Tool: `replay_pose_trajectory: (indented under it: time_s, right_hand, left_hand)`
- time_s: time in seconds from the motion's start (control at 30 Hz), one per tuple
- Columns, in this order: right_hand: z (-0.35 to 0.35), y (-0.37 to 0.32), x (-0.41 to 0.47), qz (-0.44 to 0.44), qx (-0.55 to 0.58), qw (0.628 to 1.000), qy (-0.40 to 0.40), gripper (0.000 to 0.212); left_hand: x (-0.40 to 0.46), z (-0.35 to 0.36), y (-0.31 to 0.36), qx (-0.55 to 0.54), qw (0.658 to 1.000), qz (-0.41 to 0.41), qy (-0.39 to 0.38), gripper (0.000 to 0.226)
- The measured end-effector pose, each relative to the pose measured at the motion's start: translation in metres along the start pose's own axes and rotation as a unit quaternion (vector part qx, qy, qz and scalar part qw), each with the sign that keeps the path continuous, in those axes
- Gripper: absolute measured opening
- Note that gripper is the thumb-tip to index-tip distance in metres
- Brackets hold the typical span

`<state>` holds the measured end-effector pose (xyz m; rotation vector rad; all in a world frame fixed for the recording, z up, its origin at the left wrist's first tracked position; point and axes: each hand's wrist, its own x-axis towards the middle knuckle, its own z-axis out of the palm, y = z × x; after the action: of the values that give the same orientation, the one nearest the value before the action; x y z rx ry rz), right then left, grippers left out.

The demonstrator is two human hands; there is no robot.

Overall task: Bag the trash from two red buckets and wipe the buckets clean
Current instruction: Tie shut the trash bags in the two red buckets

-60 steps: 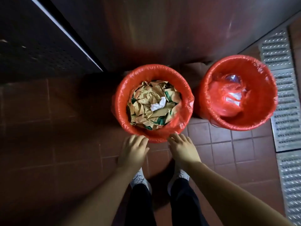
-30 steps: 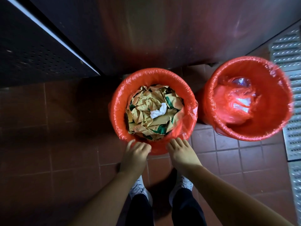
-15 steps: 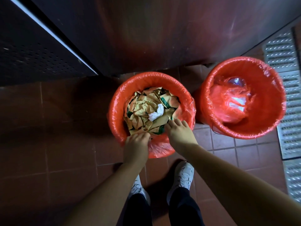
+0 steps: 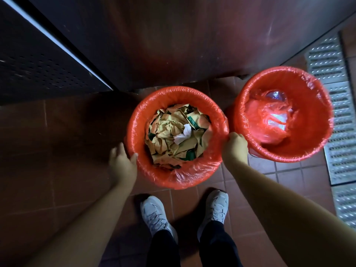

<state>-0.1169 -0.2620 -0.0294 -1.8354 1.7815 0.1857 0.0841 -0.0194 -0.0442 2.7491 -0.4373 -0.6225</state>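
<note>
Two red buckets stand on the tiled floor, each lined with a red plastic bag. The left bucket [image 4: 134,130] is full of crumpled yellow-and-green paper [image 4: 173,137] with a white tissue [image 4: 183,133] on top. The right bucket [image 4: 319,132] holds a bunched red bag with clear plastic [image 4: 273,118]. My left hand [image 4: 121,162] is at the left bucket's left rim, thumb on the liner, fingers spread. My right hand [image 4: 235,147] grips the liner at that bucket's right rim, between the two buckets.
A dark metal cabinet front [image 4: 173,41] rises right behind the buckets. A perforated dark panel [image 4: 38,64] is at the left. Metal drain grates [image 4: 341,132] run along the right. My two white shoes [image 4: 156,216] stand just in front of the left bucket.
Both hands moved apart from the near rim of the left bucket to its left and right sides. The right hand now grips the liner at the rim.
</note>
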Motion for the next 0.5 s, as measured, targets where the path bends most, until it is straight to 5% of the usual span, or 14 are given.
replay_pose_trajectory:
  time_s: [0.13, 0.3, 0.5]
  right_hand:
    - [0.002, -0.008, 0.0, -0.035, 0.027, 0.998, 0.036, 0.02]
    - [0.023, -0.043, -0.023, -0.184, 0.028, 0.982, 0.005, 0.018]
    - [0.046, -0.041, -0.046, -0.273, -0.085, 0.954, -0.09, 0.02]
  left_hand:
    - [0.009, 0.002, 0.002, -0.055, 0.995, -0.084, -0.006, 0.035]
    - [0.013, 0.002, 0.004, -0.104, 0.979, -0.175, 0.027, 0.011]
    - [0.01, -0.003, 0.017, -0.063, 0.997, -0.042, 0.02, 0.01]
